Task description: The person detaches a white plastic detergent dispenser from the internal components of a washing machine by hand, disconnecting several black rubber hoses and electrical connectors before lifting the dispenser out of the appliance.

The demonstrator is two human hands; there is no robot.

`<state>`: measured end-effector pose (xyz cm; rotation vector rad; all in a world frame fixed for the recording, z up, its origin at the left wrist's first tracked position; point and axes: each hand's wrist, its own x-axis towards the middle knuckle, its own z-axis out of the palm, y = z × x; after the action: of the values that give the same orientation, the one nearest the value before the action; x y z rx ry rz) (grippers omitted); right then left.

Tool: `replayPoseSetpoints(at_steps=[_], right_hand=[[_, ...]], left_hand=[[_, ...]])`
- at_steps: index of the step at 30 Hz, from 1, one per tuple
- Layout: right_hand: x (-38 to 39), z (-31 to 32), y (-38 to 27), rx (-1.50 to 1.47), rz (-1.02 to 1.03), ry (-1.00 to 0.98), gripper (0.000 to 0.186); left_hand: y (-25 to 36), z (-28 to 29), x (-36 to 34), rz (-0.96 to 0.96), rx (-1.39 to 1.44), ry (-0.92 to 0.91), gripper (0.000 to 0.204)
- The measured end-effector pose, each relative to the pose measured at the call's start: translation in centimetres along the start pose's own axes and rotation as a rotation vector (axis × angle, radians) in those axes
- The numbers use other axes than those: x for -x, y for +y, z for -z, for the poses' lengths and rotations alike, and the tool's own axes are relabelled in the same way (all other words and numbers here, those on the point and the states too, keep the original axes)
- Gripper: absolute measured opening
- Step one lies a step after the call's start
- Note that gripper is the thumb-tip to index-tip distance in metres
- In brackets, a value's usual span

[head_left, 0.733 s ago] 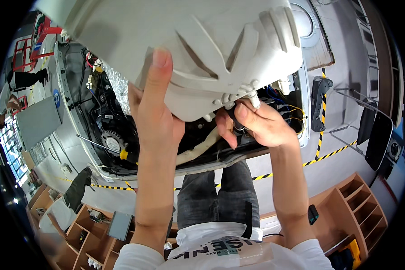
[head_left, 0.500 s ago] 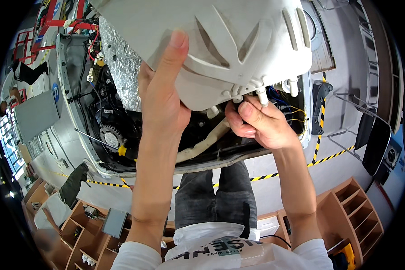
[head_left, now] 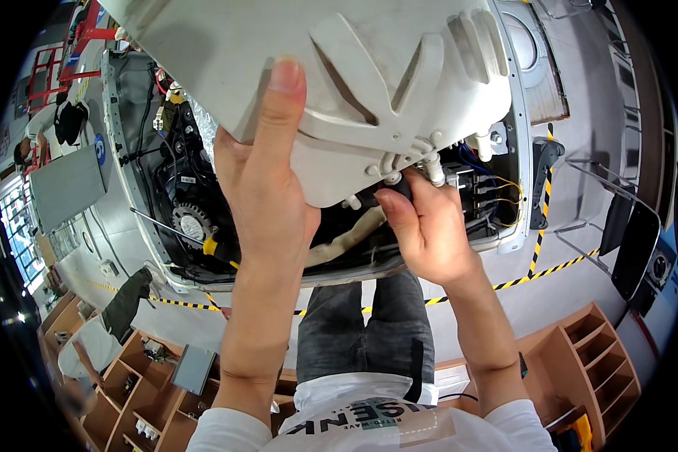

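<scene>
White plastic housing, broad and smooth, held by two hands above an open metal casing.

The housing is moulded with two narrow recesses spread in a V, and at least three stubby spouts stick out along its lower edge. The left hand grips its near left side, thumb straight and flat on the face, the other fingers mostly hidden behind it. The right hand is curled nearly closed below the spouts, thumb and bent fingers around a dark hose end; exactly how the fingertips meet cannot be told. Inside the casing lie one cream, wrinkled tube, one toothed grey wheel, several thin yellow wires and one screwdriver with a yellow-and-black handle.
</scene>
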<state>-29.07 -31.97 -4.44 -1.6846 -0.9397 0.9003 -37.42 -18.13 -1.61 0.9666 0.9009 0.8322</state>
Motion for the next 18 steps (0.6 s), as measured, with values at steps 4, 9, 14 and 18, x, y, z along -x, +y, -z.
replayPoseSetpoints(at_steps=[4, 9, 14, 18], right_hand=[[-0.1, -1.2, 0.3, 0.259, 0.135, 0.056, 0.028], [-0.1, -2.5, 1.7, 0.418, 0.315, 0.183, 0.032], [-0.2, -2.9, 1.8, 0.428, 0.314, 0.200, 0.029], [-0.1, -2.5, 0.8, 0.221, 0.088, 0.125, 0.024]], left_hand=[[0.5, -0.1, 0.3, -0.052, 0.051, 0.057, 0.040], [0.6, 0.6, 0.0, -0.149, -0.063, 0.024, 0.036], [0.8, 0.1, 0.2, -0.148, -0.033, 0.047, 0.041], [0.2, 0.7, -0.2, -0.119, 0.009, 0.062, 0.045]])
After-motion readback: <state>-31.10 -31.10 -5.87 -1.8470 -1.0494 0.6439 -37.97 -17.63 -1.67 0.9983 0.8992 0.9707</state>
